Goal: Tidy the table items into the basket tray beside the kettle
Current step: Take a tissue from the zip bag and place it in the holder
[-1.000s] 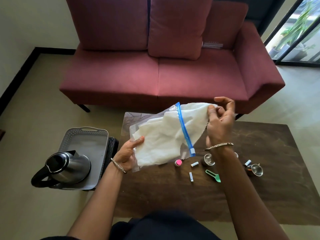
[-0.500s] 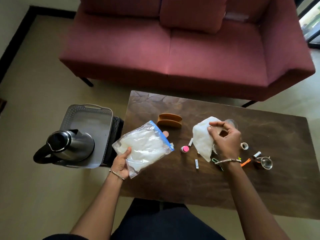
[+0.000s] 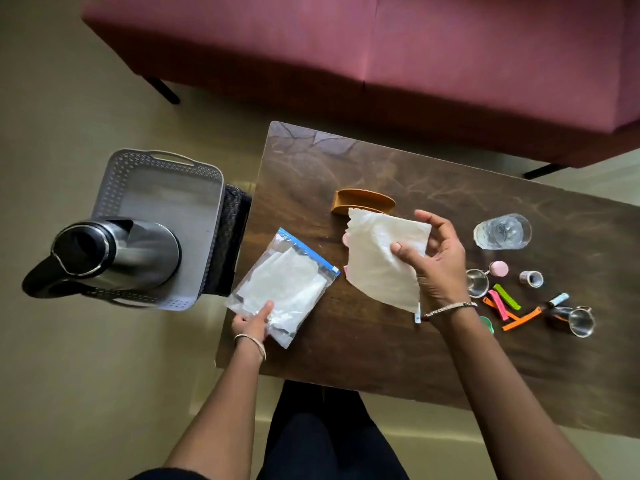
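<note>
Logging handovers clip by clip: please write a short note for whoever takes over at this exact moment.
Left hand pinches the zip bag of white sheets over the left edge of the table, beside the basket tray.
Right hand holds a loose white sheet above the table, near the orange holder.
Done: nothing from the table is in the tray; only the kettle stands in it.
Left: bag, sheet, holder, glass, clips, two metal funnels and small bits at the right.
</note>
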